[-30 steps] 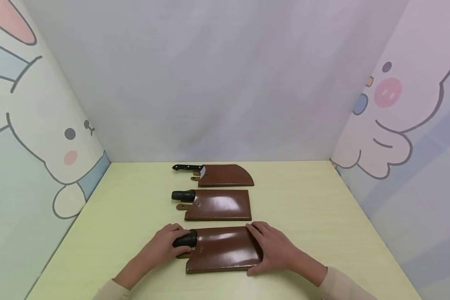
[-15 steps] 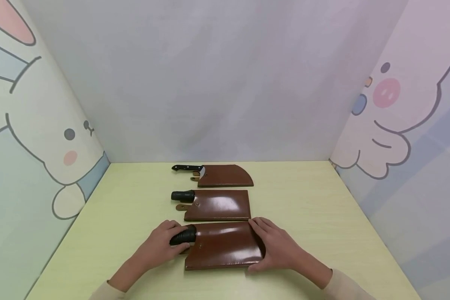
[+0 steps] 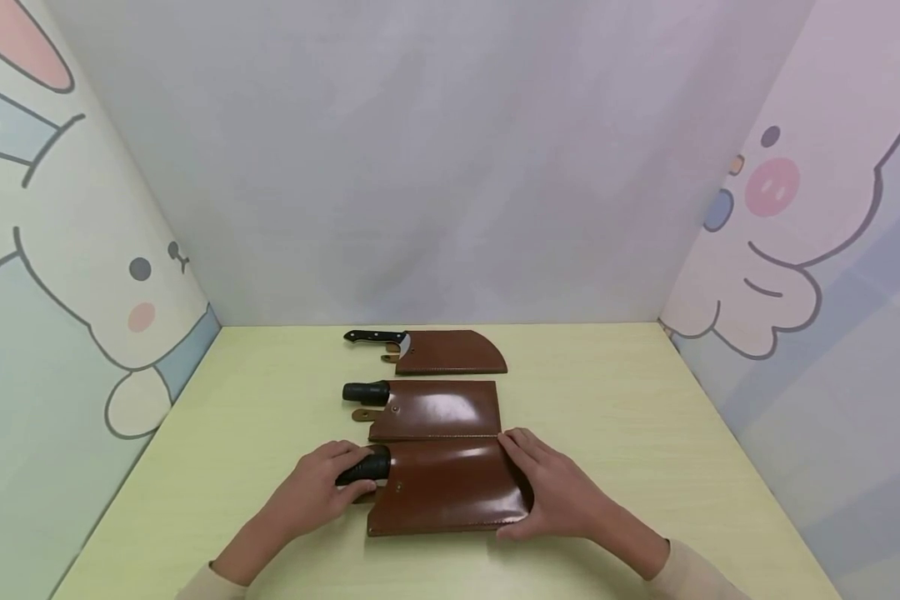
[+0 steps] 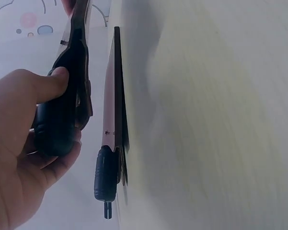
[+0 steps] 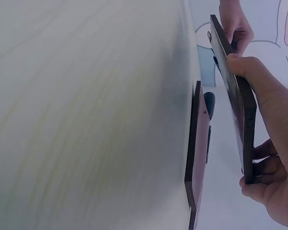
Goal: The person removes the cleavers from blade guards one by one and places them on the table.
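A cleaver in a glossy brown sheath (image 3: 450, 487) is held nearest me, raised off the table in both wrist views. My left hand (image 3: 318, 487) grips its black handle (image 4: 56, 122), thumb on one side and fingers curled round the other. At the sheath's far end, my right hand (image 3: 558, 492) holds the edge between thumb and fingers, as the right wrist view shows. The blade is hidden inside. Just beyond lies a second sheathed cleaver (image 3: 438, 410) with a black handle, its lower edge overlapped by the held sheath in the head view.
Farthest back lies a third sheathed knife (image 3: 453, 350) with a rounded sheath end and a riveted black handle (image 3: 375, 336). All rest on a pale yellow table (image 3: 607, 400). A grey back wall (image 3: 435, 167) and cartoon-printed side panels (image 3: 142, 317) enclose it.
Both hands have raised the nearest sheathed cleaver, and it appears higher in the head view, now overlapping the second one's near edge. The other two knives have stayed put.
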A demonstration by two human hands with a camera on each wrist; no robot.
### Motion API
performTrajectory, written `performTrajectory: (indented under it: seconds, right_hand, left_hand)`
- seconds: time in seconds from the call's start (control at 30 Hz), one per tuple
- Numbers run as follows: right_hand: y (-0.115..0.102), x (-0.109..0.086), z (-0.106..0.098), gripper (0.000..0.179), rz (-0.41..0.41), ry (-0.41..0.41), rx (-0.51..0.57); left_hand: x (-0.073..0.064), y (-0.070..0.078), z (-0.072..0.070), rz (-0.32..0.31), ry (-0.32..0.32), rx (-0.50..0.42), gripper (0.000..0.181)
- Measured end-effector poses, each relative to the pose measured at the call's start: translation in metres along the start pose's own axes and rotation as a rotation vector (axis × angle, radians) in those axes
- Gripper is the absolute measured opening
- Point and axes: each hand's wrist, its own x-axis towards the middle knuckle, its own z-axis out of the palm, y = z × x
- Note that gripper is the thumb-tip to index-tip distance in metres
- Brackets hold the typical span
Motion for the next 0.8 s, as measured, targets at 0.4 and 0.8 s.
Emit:
performTrajectory:
  seconds: [0.4,0.8]
  right_hand:
    - [0.0005,0.0003,-0.0054,0.121,0.021,-0.009,0.025]
    - [0.0002,-0.0013,-0.0064,0.12,0.004,0.005,0.015]
  left_hand:
    - [0.0044,0.0025,-0.0042,-0.028,0.004,-0.053,0.04]
    - [0.0034,0.0018,-0.0072,0.003,0.064,-0.031,0.039]
